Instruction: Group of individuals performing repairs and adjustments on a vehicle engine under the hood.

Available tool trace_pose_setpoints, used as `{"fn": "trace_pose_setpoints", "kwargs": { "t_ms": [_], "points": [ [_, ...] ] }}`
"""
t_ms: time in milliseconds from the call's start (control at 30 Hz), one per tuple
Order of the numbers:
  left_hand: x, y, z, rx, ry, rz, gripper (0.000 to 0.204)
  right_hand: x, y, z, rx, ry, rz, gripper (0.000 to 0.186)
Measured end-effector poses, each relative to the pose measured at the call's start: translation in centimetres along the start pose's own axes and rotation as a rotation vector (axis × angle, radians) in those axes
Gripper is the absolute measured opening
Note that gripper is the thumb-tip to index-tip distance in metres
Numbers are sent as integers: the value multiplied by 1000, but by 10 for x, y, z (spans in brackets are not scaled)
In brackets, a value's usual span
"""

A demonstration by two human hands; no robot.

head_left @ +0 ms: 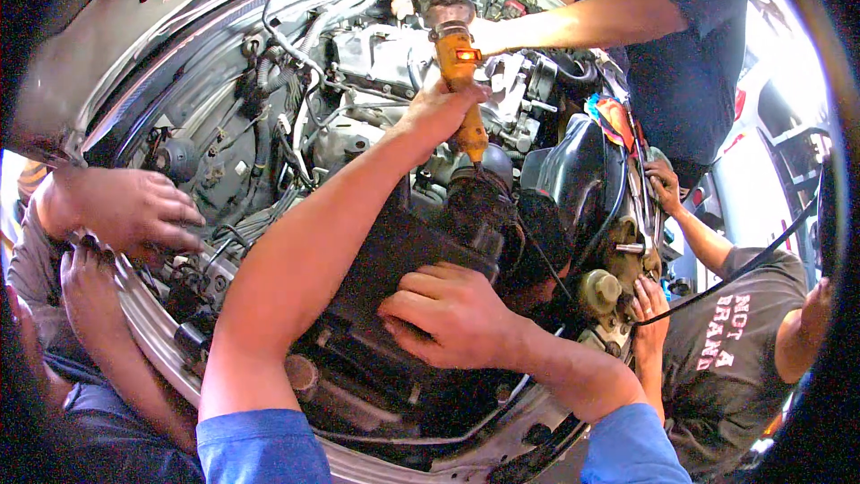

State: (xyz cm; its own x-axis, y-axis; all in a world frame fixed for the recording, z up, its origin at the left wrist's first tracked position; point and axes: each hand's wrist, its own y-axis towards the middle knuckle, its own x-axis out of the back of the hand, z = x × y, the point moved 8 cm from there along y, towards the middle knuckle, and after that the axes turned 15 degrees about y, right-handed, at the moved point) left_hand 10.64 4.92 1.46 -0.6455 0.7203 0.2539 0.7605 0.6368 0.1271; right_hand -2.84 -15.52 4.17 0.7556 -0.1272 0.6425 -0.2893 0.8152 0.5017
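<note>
My left hand point(441, 114) is wrapped around an orange corded hand tool point(454, 61) above the engine bay. The tool has a black cylindrical head, a metal collar and a glowing window on its side. Whether it is a lamp or a power tool I cannot tell. Its cord end points down toward a dark, ribbed hose-like part point(479, 206). Lower down, my right hand point(448, 312) hovers over or rests on dark engine-bay parts, fingers curled inward. Anything inside those fingers is hidden.
A metal engine point(376, 58) with hoses lies beyond my hands. Co-workers' hands reach in at left point(134, 211), far side point(502, 36) and right point(649, 305). A black cable point(735, 285) crosses at right. The curved body edge point(161, 323) runs along the near left.
</note>
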Motion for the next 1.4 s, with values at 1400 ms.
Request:
{"fn": "trace_pose_setpoints", "kwargs": {
  "t_ms": [1400],
  "points": [
    [-3, -9, -10, -17, -148, 18, 28, -3, 0, 0, -64, 14, 65, 19]
  ]
}}
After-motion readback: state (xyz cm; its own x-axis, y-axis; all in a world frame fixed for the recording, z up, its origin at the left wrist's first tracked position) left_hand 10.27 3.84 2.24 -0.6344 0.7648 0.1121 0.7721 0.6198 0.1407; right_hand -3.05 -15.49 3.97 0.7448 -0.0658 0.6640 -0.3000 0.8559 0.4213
